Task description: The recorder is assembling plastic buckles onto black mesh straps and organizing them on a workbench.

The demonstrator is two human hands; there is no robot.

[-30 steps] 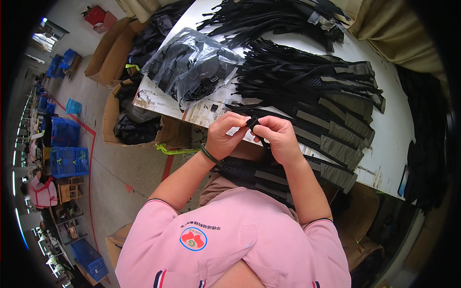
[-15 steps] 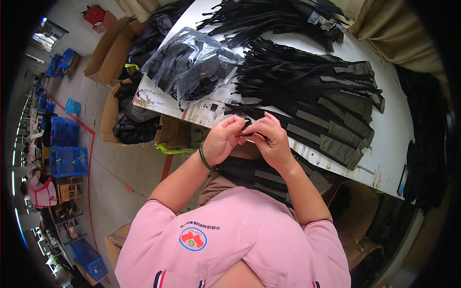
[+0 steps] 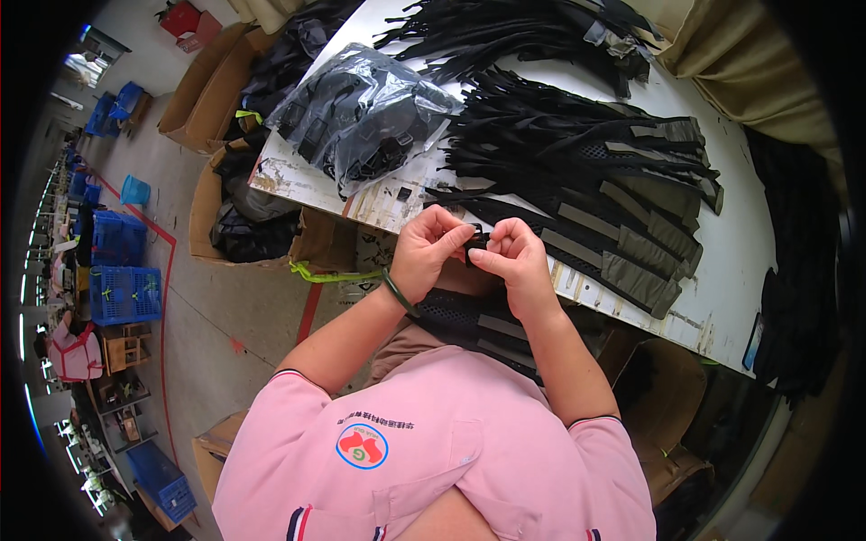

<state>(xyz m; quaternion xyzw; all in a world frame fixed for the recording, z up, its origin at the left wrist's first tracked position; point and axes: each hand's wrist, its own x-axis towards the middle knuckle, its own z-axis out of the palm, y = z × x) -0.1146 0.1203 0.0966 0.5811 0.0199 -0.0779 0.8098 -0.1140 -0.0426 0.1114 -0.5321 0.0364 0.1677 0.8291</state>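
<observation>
Over the table's near edge, my left hand (image 3: 428,255) and my right hand (image 3: 517,268) face each other with fingertips almost meeting. Both are closed in a pinch on a small black piece (image 3: 476,238) that looks like a buckle on a strap; fingers partly hide it. A black mesh panel with grey strips (image 3: 492,325) lies across my lap, below my hands. Beyond my right hand, a pile of similar black panels with long straps (image 3: 577,171) is spread on the white table (image 3: 722,298). Past my left hand lies a clear plastic bag (image 3: 361,117) of black buckles and straps.
Another heap of black straps (image 3: 514,36) lies at the table's far side. Cardboard boxes of dark material (image 3: 262,216) stand on the floor at the left. Blue crates (image 3: 126,295) are farther left. A beige curtain (image 3: 749,63) hangs at the far right.
My right hand has turned and drawn slightly away from the left, its fingers now curled into a tighter pinch. The small black piece shows more upright between the hands.
</observation>
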